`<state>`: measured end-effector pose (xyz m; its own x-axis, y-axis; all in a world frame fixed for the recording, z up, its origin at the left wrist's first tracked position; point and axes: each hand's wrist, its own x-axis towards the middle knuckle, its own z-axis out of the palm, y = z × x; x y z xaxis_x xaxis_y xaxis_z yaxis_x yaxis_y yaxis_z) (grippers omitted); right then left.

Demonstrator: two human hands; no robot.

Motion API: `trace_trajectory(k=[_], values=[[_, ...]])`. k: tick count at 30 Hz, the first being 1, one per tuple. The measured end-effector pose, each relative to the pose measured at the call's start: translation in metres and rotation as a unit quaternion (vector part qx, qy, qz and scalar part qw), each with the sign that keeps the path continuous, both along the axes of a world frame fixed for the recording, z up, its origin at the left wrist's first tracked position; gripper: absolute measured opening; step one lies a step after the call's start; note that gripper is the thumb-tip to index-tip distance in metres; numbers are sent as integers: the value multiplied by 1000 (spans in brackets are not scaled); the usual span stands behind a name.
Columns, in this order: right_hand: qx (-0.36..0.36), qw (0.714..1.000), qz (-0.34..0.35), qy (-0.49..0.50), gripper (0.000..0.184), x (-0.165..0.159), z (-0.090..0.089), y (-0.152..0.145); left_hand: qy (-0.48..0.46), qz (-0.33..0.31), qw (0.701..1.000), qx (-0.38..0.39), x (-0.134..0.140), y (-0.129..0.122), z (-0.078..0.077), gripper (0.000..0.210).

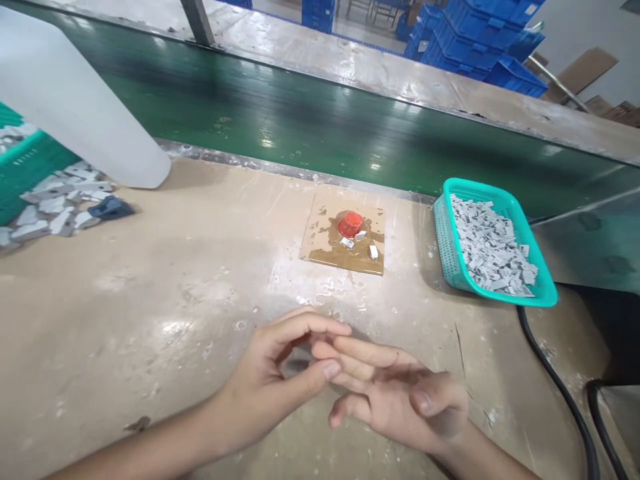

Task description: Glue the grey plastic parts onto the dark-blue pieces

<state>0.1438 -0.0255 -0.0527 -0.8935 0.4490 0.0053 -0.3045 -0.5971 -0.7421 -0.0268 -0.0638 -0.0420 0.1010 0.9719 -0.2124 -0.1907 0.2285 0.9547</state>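
My left hand reaches in from the lower left, fingers curved and thumb apart, its fingertips against those of my right hand. No object shows in it. Palm up, my right hand has its fingers loosely stretched, and nothing lies on the palm. Beyond both hands is a wet cardboard piece on the worktable. On it stands a small red cap-like cup in a pool of brown liquid. Small pale grey parts lie near the cup, among them one part at the right.
At right stands a turquoise basket of small grey parts, with a black hose nearby. Larger grey pieces lie at left by a green basket and a white panel. Behind runs a green conveyor belt; blue crates stand beyond.
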Motion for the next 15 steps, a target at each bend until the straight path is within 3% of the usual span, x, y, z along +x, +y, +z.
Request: trace_trajectory(k=[9, 15], values=[[-119, 991, 60, 10, 55, -4, -4, -7, 34, 38, 998, 28, 0, -4, -1, 18], [-166, 967, 137, -135, 65, 5, -32, -33, 45, 28, 996, 77, -2, -5, 3, 26]])
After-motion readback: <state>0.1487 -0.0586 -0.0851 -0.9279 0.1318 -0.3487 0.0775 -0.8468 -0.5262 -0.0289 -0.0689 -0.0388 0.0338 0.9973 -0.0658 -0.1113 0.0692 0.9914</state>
